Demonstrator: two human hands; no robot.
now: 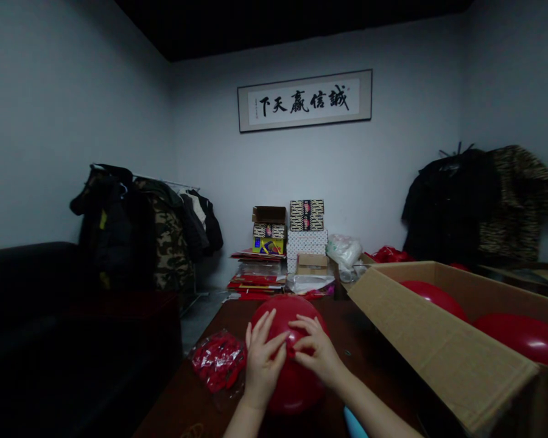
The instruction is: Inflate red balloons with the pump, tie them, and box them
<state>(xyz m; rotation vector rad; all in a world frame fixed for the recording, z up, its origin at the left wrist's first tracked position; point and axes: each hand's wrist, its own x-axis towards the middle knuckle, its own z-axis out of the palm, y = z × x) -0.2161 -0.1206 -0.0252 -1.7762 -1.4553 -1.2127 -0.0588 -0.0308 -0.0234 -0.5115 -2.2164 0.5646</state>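
Note:
A round, inflated red balloon rests on the dark table in front of me, its neck facing my way. At the neck, my left hand pinches with thumb and forefinger while the other fingers lie spread against the balloon. My right hand pinches the same neck from the other side, its fingertips nearly meeting those of the left. The knot or opening itself is mostly hidden by my fingers. Just left of the balloon lies a clear plastic bag of uninflated red balloons.
An open cardboard box with inflated red balloons stands on the right. A blue object shows at the table's near edge. Stacked boxes and red packets stand at the back. A black sofa is on the left.

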